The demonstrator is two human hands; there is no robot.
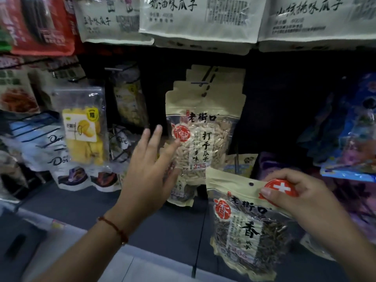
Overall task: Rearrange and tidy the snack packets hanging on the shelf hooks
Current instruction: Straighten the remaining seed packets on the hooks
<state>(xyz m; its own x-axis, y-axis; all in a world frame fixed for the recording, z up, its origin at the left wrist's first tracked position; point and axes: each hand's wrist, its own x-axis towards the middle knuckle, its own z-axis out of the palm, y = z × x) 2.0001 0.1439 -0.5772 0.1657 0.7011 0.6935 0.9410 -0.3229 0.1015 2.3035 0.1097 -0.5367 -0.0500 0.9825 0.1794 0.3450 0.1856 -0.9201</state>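
The dark seed packet [250,224] hangs from the right hand [301,200], pinched at its top strip beside the hang hole, low and in front of the shelf. It looks light, soft and crinkly, probably slippery film, so the stiffer sealed top seems the safest place to hold. The left hand [150,165] is spread, fingers straight, laid against the pale seed packet [203,139] hanging on a hook [200,83] just above it. Left of that hand hangs a clear mango packet [83,127] showing yellow slices.
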